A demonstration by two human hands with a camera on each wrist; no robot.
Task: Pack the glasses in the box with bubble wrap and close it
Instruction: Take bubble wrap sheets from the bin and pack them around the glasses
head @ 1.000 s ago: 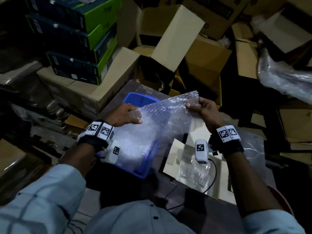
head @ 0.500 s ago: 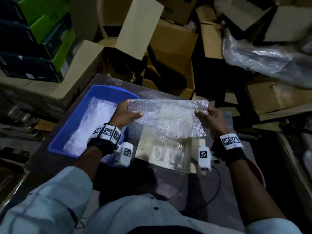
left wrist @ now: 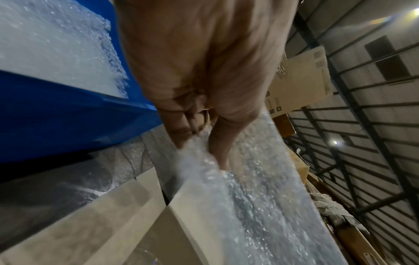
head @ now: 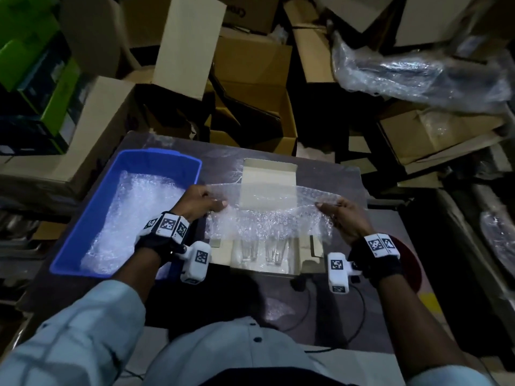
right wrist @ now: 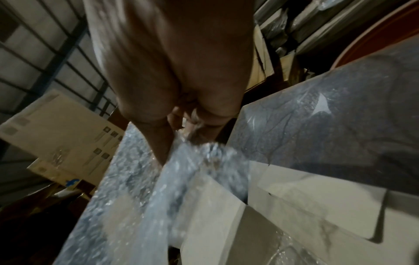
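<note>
A sheet of bubble wrap (head: 271, 215) is stretched between both hands over the open cardboard box (head: 267, 174) on the dark table. My left hand (head: 204, 203) pinches its left edge and my right hand (head: 333, 211) pinches its right edge. Two clear glasses (head: 263, 249) lie side by side in the box, their near ends showing below the sheet. In the left wrist view my thumb and fingers (left wrist: 192, 129) clamp the bubble wrap (left wrist: 249, 188) above the box flap (left wrist: 127, 215). The right wrist view shows the same pinch on the bubble wrap (right wrist: 140, 179).
A blue plastic tub (head: 92, 218) with more bubble wrap (head: 133, 218) stands on the table to the left of the box. Stacked and open cartons (head: 250, 79) crowd the floor beyond the table. A plastic-wrapped bundle (head: 418, 73) lies at the far right.
Both hands carried the sheet from above the blue tub rightward and lowered it over the box. The sheet now drapes across the glasses instead of hanging upright.
</note>
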